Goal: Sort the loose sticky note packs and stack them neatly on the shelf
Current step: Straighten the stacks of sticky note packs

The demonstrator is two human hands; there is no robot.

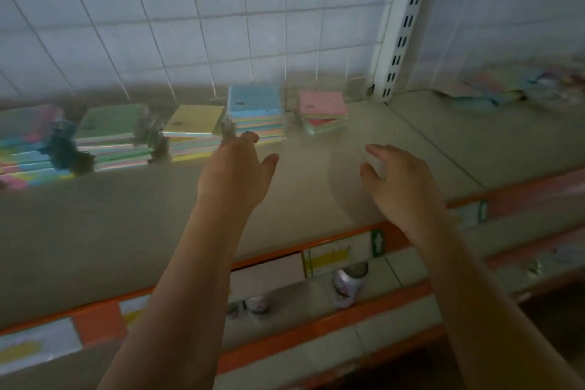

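While both hands reach in with fingers spread and holding nothing, the left hand [235, 165] could bump the blue-topped stack [256, 115], and the crooked pink-topped pile [323, 112] might slide apart.

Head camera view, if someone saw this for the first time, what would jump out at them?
Two bare arms reach over the shelf, the left hand and right hand both open and holding nothing. Along the back, pastel sticky note stacks line up, a blue-topped stack tallest, with a smaller, messier pink-topped pile to its right. A drink can stands on the shelf below.
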